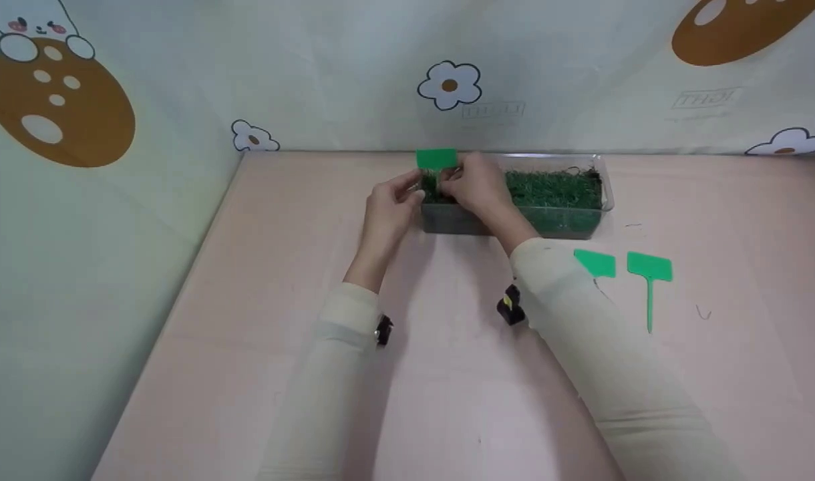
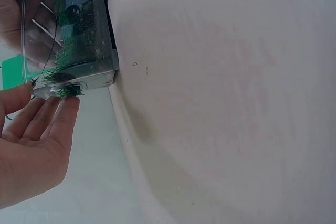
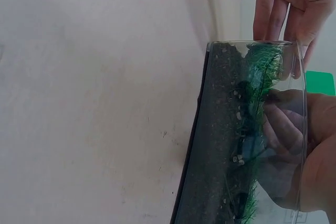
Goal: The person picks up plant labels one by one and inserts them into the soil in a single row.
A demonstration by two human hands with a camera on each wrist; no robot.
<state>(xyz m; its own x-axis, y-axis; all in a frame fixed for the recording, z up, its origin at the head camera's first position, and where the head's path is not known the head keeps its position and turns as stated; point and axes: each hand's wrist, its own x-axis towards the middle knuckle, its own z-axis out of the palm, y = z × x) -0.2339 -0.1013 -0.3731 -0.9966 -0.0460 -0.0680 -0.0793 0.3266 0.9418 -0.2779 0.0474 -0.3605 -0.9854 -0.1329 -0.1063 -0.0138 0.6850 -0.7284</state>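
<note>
Nearest: left sleeve and right sleeve, each with a black wrist cam strapped under it, over a pink table. Right of the right sleeve, one loose tag lies flat, stem towards the viewer; a second loose tag beside it is partly covered by the sleeve.

Beyond: clear tray at the back of the table, dark soil with grass on top. Left hand has fingers loosely bent, tips touching the tray's left end, not wrapped round it. Right hand reaches over the near wall, thumb and fingers bent in a pinch on the held tag below its plate. The plate stands upright above the grass at the left end. Stem mostly hidden; can't tell how deep its tip sits.

To do it well, I'd pinch low on the stem so it doesn't bend, press straight down, not by the plate. Brace the end wall lightly; thin plastic probably flexes. Part the blades first, and square the plate before letting go.

Behind: pale wall with a flower print.
</note>
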